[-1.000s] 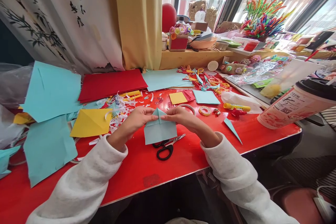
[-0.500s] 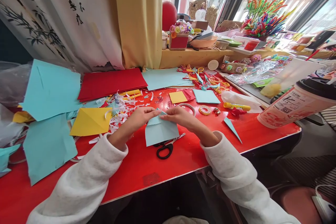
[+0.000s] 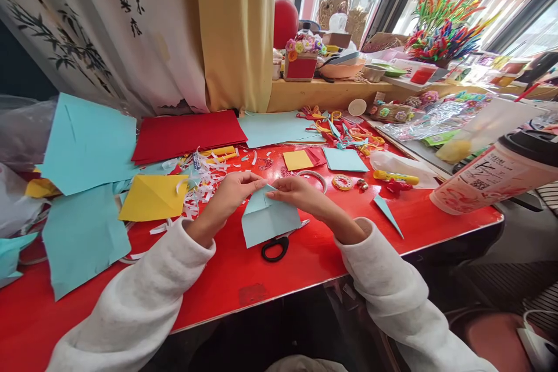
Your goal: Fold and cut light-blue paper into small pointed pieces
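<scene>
Between my hands is a light blue sheet of paper (image 3: pixel 270 222) with creases across it and its top edge folded in. My left hand (image 3: pixel 235 193) pinches it at the upper left, thumb and fingers together. From the other side my right hand (image 3: pixel 296 193) grips the top of the same sheet, close to the left fingertips. Black-handled scissors (image 3: pixel 275 250) lie on the red table just below the paper, which covers part of them. A narrow blue paper triangle (image 3: pixel 387 216) rests to the right of my right hand.
A yellow sheet (image 3: pixel 153 197), larger blue sheets (image 3: pixel 87 238) and white paper shreds (image 3: pixel 204 192) lie on the left. Behind are red sheets (image 3: pixel 187 136) and small blue squares (image 3: pixel 345 160). Tape rolls, a yellow glue stick (image 3: pixel 396 177) and a large drink cup (image 3: pixel 492 171) stand or lie rightward.
The lower part of the blue paper has tilted slightly, its bottom left corner a little lower. Both hands keep their pinch on its top. The whole view has shifted slightly.
</scene>
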`<state>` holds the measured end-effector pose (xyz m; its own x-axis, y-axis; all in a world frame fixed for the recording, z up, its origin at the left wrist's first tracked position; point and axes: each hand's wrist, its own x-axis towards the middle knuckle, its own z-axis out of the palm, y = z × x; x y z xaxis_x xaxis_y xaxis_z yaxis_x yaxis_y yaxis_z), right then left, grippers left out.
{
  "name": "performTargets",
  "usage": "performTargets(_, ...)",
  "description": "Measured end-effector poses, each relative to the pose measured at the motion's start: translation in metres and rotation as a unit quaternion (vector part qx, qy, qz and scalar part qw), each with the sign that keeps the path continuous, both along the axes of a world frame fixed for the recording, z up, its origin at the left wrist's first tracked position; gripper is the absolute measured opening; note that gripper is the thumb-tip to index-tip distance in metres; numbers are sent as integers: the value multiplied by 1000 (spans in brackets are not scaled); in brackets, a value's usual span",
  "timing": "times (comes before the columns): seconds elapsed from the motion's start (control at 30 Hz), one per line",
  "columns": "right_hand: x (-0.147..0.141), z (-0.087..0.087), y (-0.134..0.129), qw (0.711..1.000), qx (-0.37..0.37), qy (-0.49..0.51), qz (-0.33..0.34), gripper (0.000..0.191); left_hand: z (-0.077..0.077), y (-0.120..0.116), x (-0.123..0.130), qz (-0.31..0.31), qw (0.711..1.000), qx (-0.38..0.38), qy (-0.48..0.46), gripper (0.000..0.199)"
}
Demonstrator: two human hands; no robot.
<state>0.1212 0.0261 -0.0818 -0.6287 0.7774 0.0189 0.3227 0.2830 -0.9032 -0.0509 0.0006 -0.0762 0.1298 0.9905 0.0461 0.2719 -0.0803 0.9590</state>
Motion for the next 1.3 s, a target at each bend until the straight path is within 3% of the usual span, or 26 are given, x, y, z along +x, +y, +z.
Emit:
performTargets(0.3, -1, 1, 0, 998, -46, 28, 19, 21, 0, 1, -1, 2, 999, 0, 37, 29)
performTargets(0.7, 0, 1, 0, 1000, 8, -24, 4, 29, -6, 1, -4, 13, 998, 33, 60, 35)
performTargets(0.9, 0, 1, -1, 999, 30, -40, -2, 27, -5, 1, -2, 6, 1000, 3, 27, 33)
performTargets(1.17, -1, 2, -1, 998, 33, -39, 23, 30, -1, 1, -3, 7, 995, 21, 93, 29)
performTargets(1.3, 5, 8, -5, 997, -36, -1, 61, 22, 3, 1, -5, 5, 995, 11, 101, 27)
